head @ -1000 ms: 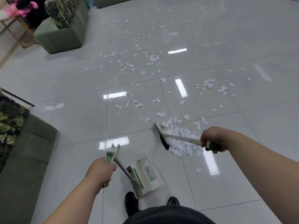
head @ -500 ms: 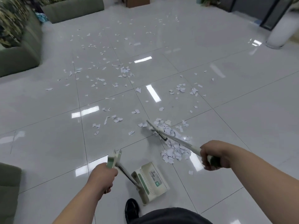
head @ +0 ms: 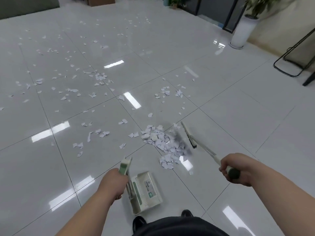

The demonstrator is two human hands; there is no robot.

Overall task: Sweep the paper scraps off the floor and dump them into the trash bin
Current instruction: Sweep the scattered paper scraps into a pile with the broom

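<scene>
— What is the floor like?
— The shiny pale grey tiled floor (head: pixel 221 116) has white paper scraps (head: pixel 163 143) all over the far left, and a big pile in the near middle
— And the hands?
— The right hand (head: pixel 235 169) grips the long white broom (head: pixel 189 136), its brush just right of the pile. The left hand (head: pixel 112 183) grips the handle of the cream and green plastic dustpan (head: pixel 146 189). A tall white plant pot (head: pixel 240 34) stands far right

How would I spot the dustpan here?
On the glossy grey tiled floor, look just ahead of the person's black shoes. The dustpan is there, its handle gripped by the left hand. It is the only cream scoop with green trim, nearer than the heap of paper scraps.
</scene>
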